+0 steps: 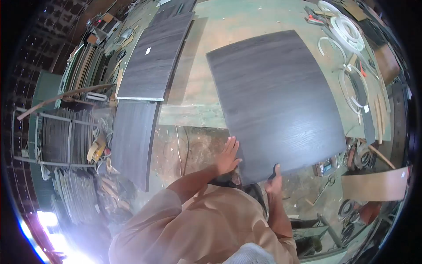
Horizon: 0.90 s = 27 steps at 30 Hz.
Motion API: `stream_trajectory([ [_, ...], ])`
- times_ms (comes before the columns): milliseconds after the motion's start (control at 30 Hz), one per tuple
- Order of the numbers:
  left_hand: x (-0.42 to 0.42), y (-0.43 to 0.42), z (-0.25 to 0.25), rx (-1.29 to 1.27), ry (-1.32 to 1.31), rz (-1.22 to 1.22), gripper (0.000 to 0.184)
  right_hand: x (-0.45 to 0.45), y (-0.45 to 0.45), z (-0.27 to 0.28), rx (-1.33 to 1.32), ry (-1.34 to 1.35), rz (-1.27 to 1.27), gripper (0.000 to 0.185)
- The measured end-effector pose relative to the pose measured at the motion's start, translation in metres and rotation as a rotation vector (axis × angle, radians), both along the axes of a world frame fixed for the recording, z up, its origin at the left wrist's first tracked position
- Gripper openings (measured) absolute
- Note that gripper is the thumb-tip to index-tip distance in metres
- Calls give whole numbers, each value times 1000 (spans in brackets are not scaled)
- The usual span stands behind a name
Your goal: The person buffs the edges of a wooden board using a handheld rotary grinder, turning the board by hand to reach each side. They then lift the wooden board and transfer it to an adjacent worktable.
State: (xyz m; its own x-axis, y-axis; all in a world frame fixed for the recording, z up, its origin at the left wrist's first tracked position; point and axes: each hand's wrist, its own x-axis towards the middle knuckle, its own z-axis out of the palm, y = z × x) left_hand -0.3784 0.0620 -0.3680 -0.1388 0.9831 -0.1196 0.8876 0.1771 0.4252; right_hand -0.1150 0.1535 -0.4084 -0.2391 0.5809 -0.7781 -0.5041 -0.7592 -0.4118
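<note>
Grey panel [272, 97] out over the table edge, both hands at it

The panel lies flat from the upper right to the centre of the frame, its far part on the green table [200, 39], its near part jutting over the floor. The left hand [227, 156] is open, fingers stretched out, against the panel's left edge. The right hand [274, 182] is at the near edge with its thumb up; its fingers are hidden, so I cannot tell how firmly it grips. A small dark piece by that thumb is too small to name.

Work on the panel looks to be under way, not finished: it is set out and both hands are on it. At upper left, dark boards [154, 57] lie apart from it, out of the hands. White coils [347, 31] at upper right lie unused. Whether any edge is finished cannot be told.
</note>
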Motion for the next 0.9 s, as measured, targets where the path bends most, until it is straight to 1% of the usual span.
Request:
stream_trajectory([
  [67,-4,-2,1,32,-20,33,85,-4,-1,13,84,73,-27,55],
  [133,-11,2,-2,65,-48,60,84,-4,-3,11,89,74,4,56],
  [200,-28,18,-11,91,-18,181,83,-3,-2,12,101,67,29,57],
  [233,-40,28,-17,98,-28,191,83,-8,-2,22,85,47,27,59],
  [267,-54,40,-20,153,22,206,82,-9,-2,27,68,25,25,61],
  [300,-69,53,-24,206,72,221,80,-2,-3,8,58,69,12,64],
  [400,-123,103,-33,244,95,292,78,-8,-4,19,142,57,44,64],
  [467,-163,137,-41,278,77,327,78,-8,-5,17,122,45,82,65],
  [533,-208,170,-48,303,58,368,77,-9,-8,10,83,-23,36,66],
  [600,-251,203,-48,341,75,399,79,-3,-10,4,38,-61,55,67],
  [700,-308,249,-51,294,71,458,80,-5,-9,6,26,-228,57,69],
  [800,-348,283,-47,286,97,525,80,-2,-11,12,-53,-342,58,68],
  [900,-376,310,-56,289,80,539,79,6,-10,14,-91,-415,86,67],
])
